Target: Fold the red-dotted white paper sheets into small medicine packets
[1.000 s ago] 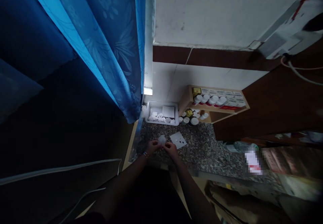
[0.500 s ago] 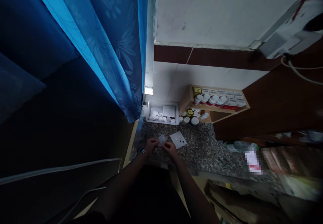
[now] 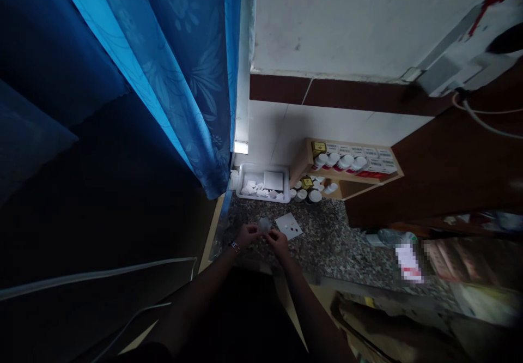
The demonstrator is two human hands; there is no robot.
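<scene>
A small piece of whitish paper [image 3: 264,224] is held low over the speckled counter, its upper part standing above my fingertips. My left hand [image 3: 247,236], with a band at the wrist, pinches its left lower side. On the other side, my right hand [image 3: 278,240] is closed on its lower right edge. Just right of my hands lies a white paper sheet [image 3: 293,235] bearing several small pills [image 3: 292,229], some dark and some pale. Beyond them, a white plastic tray [image 3: 263,200] contains several small folded white papers [image 3: 257,189] and a flat white stack [image 3: 273,180].
Several white-capped bottles [image 3: 314,196] stand right of the tray, by a wooden shelf [image 3: 300,167] holding more bottles and boxes [image 3: 370,153]. A blue curtain [image 3: 196,79] hangs at left. A clear plastic bottle [image 3: 390,236] lies on the counter [image 3: 335,243] at right.
My hands have drawn closer together at the paper's lower edge, my left hand shifting slightly right. The paper has turned a little and sits more upright. The pills and tray stay put.
</scene>
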